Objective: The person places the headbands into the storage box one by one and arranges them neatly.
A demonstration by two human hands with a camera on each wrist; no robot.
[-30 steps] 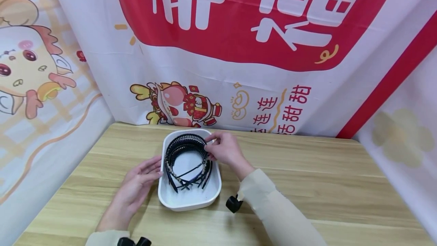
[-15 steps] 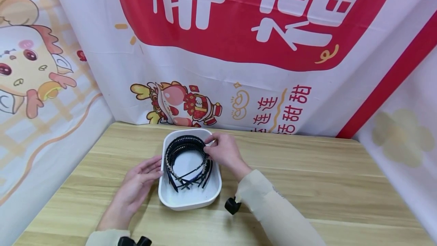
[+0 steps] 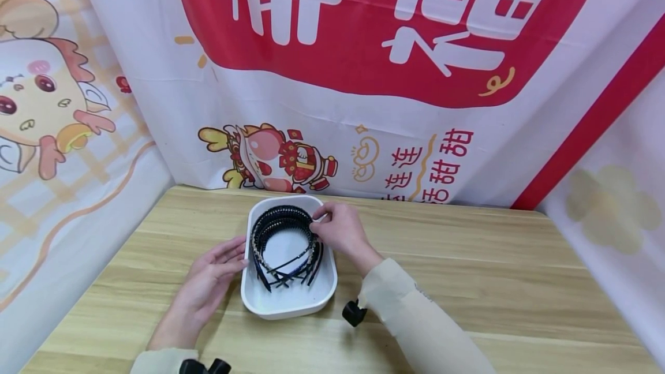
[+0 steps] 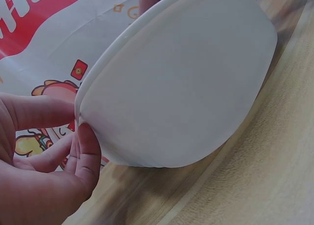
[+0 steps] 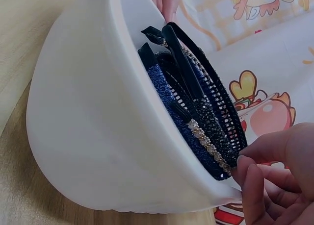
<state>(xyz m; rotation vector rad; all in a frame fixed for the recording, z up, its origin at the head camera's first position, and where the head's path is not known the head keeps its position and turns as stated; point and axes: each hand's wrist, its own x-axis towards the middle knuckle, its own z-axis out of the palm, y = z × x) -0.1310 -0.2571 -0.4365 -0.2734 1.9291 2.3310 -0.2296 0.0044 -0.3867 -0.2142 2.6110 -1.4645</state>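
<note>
A white plastic tub point(image 3: 289, 305) with rounded corners holds several dark headbands point(image 3: 283, 213), nested in a ring with their ends crossing towards me. Some are toothed black bands; in the right wrist view one has glittery blue fabric point(image 5: 162, 83) and another a row of pale beads point(image 5: 208, 144). My right hand point(image 3: 340, 227) reaches over the tub's right rim and pinches the side of a black headband point(image 5: 228, 112) between thumb and fingertips. At the left side, my left hand point(image 3: 215, 273) holds the tub's rim point(image 4: 91, 78), thumb and fingertips at its edge.
The tub stands on a wood-grain table point(image 3: 467, 270), close to its back edge. White cloth printed in red point(image 3: 363, 74) hangs behind, and a patterned cloth point(image 3: 67, 149) covers the left side. Black wrist cameras point(image 3: 354, 312) sit by both sleeves.
My right hand has shifted very slightly left with the headband between its fingers, and its forearm moved a little. The left hand and tub look the same.
</note>
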